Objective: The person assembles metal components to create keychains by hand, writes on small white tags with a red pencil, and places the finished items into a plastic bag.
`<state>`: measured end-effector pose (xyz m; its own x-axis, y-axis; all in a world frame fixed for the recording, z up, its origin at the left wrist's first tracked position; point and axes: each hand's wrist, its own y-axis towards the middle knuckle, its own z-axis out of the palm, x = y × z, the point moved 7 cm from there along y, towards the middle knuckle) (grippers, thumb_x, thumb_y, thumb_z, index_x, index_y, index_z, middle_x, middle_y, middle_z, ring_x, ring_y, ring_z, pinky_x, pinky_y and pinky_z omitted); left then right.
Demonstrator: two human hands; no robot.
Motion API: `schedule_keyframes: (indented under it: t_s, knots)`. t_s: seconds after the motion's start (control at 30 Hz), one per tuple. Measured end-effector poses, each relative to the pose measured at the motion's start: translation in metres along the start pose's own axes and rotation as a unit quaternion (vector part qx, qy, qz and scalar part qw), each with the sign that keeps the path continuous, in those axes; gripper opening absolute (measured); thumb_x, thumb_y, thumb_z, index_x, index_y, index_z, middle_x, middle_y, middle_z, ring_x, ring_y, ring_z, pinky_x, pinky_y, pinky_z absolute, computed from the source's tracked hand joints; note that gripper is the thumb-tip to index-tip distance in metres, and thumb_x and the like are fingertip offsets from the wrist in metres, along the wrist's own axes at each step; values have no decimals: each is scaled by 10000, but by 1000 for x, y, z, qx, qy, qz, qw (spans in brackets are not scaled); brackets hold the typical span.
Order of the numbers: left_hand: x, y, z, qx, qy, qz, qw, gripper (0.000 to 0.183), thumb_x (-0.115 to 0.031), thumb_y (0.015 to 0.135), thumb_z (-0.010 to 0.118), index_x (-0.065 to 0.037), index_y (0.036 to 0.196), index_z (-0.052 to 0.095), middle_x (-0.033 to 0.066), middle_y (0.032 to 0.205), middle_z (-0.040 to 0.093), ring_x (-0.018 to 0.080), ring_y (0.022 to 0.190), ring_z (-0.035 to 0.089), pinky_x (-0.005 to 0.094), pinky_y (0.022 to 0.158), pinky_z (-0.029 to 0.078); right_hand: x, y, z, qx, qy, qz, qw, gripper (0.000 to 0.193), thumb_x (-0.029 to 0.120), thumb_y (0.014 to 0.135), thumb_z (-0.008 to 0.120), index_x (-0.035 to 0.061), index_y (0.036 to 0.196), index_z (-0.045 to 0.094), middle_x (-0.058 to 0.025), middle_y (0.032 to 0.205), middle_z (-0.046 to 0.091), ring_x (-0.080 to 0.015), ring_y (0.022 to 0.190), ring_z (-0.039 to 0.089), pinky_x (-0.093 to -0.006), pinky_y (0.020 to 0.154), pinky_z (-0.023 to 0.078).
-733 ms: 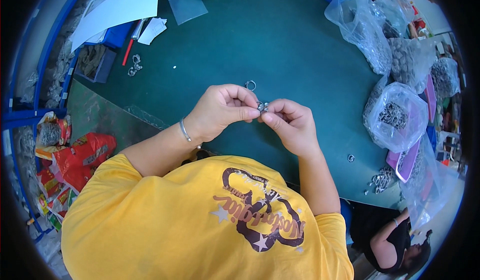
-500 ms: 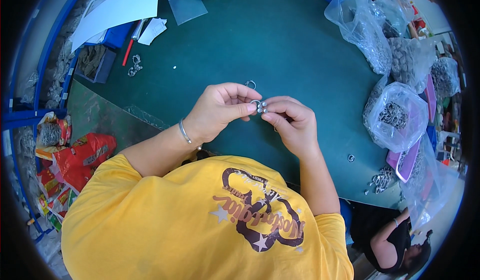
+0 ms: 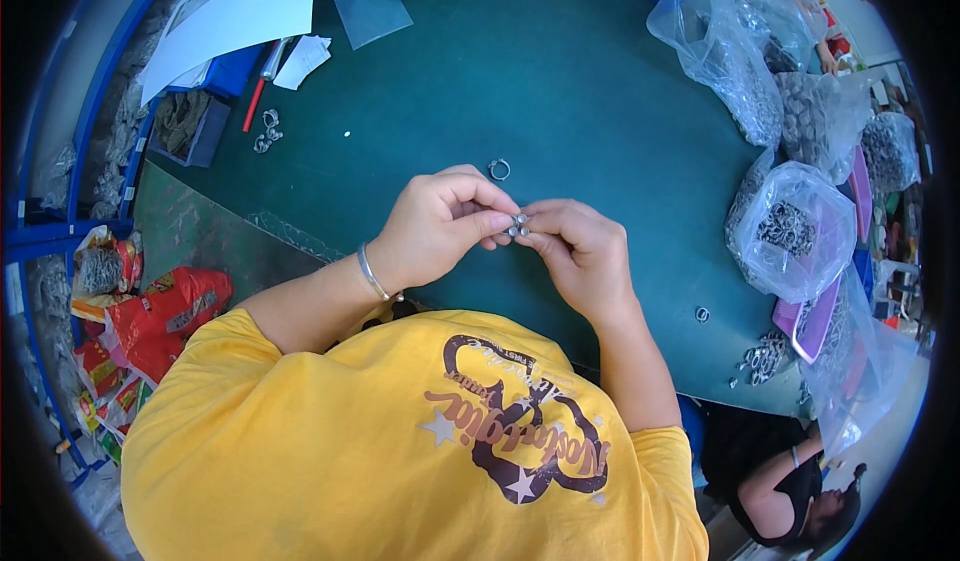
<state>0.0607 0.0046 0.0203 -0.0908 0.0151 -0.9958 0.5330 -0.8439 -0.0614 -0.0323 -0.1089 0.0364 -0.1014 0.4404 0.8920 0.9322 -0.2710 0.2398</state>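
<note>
Both hands meet over the green table, pinching a small silvery metal piece with several round shiny heads [image 3: 518, 227] between their fingertips. My left hand [image 3: 440, 223], with a metal bangle on its wrist, grips it from the left by thumb and fingers. My right hand [image 3: 580, 251] holds it from the other side, thumb and forefinger pressed together. Part of the piece is hidden by the fingers. Just beyond my left fingers a loose metal ring [image 3: 499, 169] lies on the table.
The green table [image 3: 560, 71] carries several small rings [image 3: 268, 133] and a red pen [image 3: 254, 106] at left. Clear bags of metal parts [image 3: 790, 231] line the right edge, with a ring pile [image 3: 765, 358] nearer. Another person [image 3: 775, 496] sits at lower right.
The held piece has turned a little between my fingertips, and its ring part shows less. Both hands have shifted slightly, leaving the loose ring on the table fully in sight.
</note>
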Motion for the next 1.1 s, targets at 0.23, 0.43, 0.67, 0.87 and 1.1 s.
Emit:
schedule_keyframes:
  t_s: [0.23,0.43,0.67,0.87,1.1]
  knots:
    - [-7,-3,3,17,65,57,996,123,0,874,632,23,994,639,65,890,625,128,781,656,214,694,543,-15,-6,3,55,125,116,984,73,32,801,716,26,861,674,-63,875,681,-84,711,591,-212,587,445]
    - [6,0,5,23,-66,-116,991,127,-41,893,626,16,1005,614,75,874,669,110,791,654,216,712,539,-7,-6,-3,9,78,17,997,78,59,804,722,29,834,657,-68,890,672,-121,713,604,-229,560,443]
    - [-5,-4,9,9,75,-1,997,71,-53,913,597,11,943,594,75,857,667,110,760,657,225,698,544,-3,-14,0,-34,23,73,997,99,75,840,695,31,820,609,-56,765,661,-116,645,589,-237,562,460]
    - [8,-2,12,58,-39,-128,989,84,-71,917,598,7,947,593,86,870,661,125,759,659,241,696,549,-27,-19,6,31,180,227,957,75,77,872,668,24,849,619,-14,755,650,-58,698,566,-214,605,452]
    - [27,-11,22,134,-190,-305,924,165,-147,903,643,2,957,595,106,891,663,162,793,668,273,717,566,-23,-19,0,36,178,125,975,67,66,854,684,25,890,644,-24,841,653,-59,712,564,-200,621,455]
